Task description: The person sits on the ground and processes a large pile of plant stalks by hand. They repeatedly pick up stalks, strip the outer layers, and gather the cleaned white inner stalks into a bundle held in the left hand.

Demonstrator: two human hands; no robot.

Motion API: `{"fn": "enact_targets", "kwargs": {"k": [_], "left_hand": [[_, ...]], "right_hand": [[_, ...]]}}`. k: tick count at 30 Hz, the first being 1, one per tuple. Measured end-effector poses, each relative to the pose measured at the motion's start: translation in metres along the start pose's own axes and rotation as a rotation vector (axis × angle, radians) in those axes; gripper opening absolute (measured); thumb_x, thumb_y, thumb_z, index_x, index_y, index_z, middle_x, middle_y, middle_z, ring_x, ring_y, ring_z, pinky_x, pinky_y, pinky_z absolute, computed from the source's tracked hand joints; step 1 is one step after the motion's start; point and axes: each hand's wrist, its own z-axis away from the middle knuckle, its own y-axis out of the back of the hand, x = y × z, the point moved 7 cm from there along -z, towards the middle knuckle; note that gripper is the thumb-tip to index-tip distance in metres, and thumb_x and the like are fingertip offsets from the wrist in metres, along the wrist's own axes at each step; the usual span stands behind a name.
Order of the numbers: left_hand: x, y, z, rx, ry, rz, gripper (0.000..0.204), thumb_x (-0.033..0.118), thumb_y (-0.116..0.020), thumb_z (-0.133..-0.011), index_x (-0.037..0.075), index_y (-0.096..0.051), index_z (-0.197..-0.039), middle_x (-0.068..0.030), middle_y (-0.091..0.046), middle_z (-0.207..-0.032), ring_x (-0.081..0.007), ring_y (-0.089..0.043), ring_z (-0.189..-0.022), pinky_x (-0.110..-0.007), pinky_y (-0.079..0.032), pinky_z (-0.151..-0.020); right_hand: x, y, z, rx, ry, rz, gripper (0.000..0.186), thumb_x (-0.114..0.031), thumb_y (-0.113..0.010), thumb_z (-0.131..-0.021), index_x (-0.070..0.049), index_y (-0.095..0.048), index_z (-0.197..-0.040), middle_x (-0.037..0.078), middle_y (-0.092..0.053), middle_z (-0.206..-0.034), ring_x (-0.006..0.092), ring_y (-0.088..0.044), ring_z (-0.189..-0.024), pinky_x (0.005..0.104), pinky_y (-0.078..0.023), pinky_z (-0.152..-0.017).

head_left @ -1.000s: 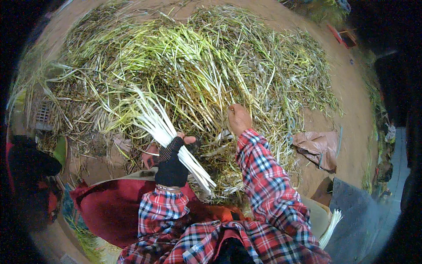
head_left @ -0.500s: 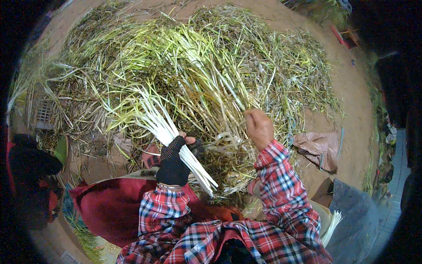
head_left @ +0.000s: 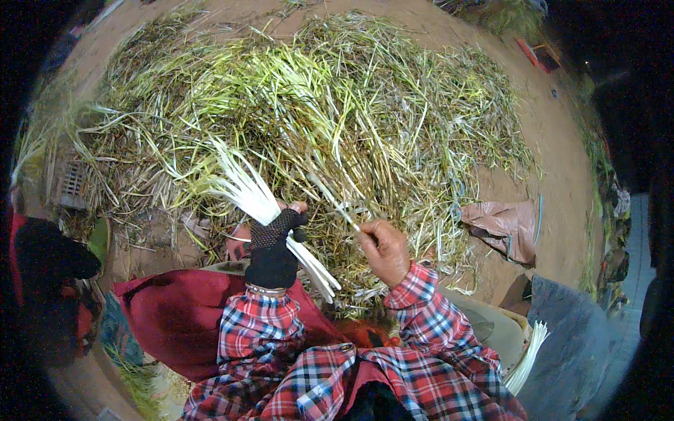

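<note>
My left hand [head_left: 274, 249], in a black fingerless mesh glove, is closed round a bundle of long white stalks [head_left: 256, 196]. Their yellow-green leafy tops point up and left, and the white ends stick out below the palm. To its right, my bare right hand [head_left: 385, 252] pinches the near end of a thin pale stalk [head_left: 337, 205], which slants up and left over the heap. Under and beyond both hands spreads a large heap of leafy stalks and husks [head_left: 393, 126], green and yellow mixed with brown. The fingertips of my right hand are partly hidden.
A crumpled pinkish-brown plastic sheet [head_left: 509, 228] lies right of the heap. Finished-looking white stalks [head_left: 528, 358] rest by a dark grey cloth [head_left: 569, 337] at lower right. Dark red cloth [head_left: 182, 316] covers the lower left. A plastic crate [head_left: 72, 184] stands at far left.
My right hand has come down and to the left, nearer my left hand, with a stalk in its fingers. My left hand keeps the bundle in nearly the same spot.
</note>
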Motion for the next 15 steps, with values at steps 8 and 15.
{"fn": "enact_targets", "kwargs": {"k": [8, 15], "left_hand": [[-0.021, 0.004, -0.006, -0.076, -0.05, 0.038, 0.02, 0.01, -0.065, -0.068, 0.005, -0.05, -0.079, -0.0047, -0.056, -0.071, -0.0121, -0.053, -0.058, -0.022, -0.042, -0.051], [-0.037, 0.01, 0.0, -0.018, 0.033, 0.089, 0.02, 0.006, -0.064, -0.07, 0.008, -0.047, -0.081, -0.001, -0.049, -0.066, -0.0099, -0.049, -0.056, -0.02, -0.04, -0.049]], "right_hand": [[-0.025, -0.022, 0.008, -0.107, 0.174, 0.029, 0.01, -0.006, -0.058, -0.072, -0.006, -0.053, -0.081, 0.01, -0.051, -0.068, 0.0266, -0.053, -0.058, 0.0337, -0.044, -0.049], [-0.011, -0.031, 0.015, -0.152, 0.156, 0.014, 0.015, -0.004, -0.057, -0.071, -0.006, -0.054, -0.085, 0.011, -0.051, -0.071, 0.0266, -0.054, -0.06, 0.033, -0.043, -0.051]]}}
